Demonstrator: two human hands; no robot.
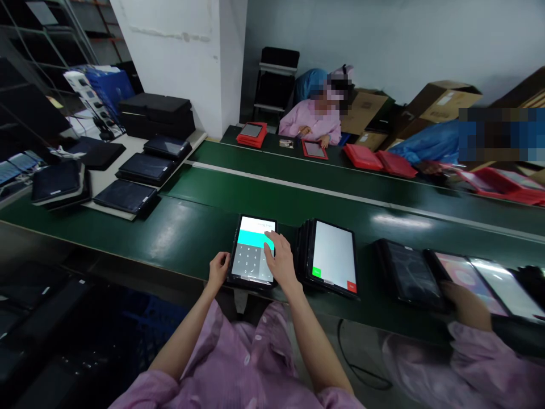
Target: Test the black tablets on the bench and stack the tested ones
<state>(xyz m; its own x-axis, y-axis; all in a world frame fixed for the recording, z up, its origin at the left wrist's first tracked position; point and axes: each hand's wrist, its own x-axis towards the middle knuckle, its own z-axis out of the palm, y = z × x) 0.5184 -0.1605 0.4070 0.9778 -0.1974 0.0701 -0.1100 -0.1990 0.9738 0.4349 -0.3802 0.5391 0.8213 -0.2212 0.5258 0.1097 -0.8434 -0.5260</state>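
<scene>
A black tablet (249, 241) lies on the green conveyor belt (179, 233) right in front of me, its screen lit with a teal band and a grey number keypad. My left hand (218, 271) grips the tablet's lower left corner, fingers curled on the edge. My right hand (279, 258) rests over the right side of the screen, fingers together and pointing at the teal band. To the right stands a second tablet (334, 255) on a small stack, showing a white screen with a green and a red button.
More tablets (409, 272) lie further right, where a co-worker's hand (466, 304) holds one. Dark tablets on a white board (140, 170) sit at the left. Across the belt a person in pink works with red-cased tablets (315, 149). Cardboard boxes (443, 99) stand behind.
</scene>
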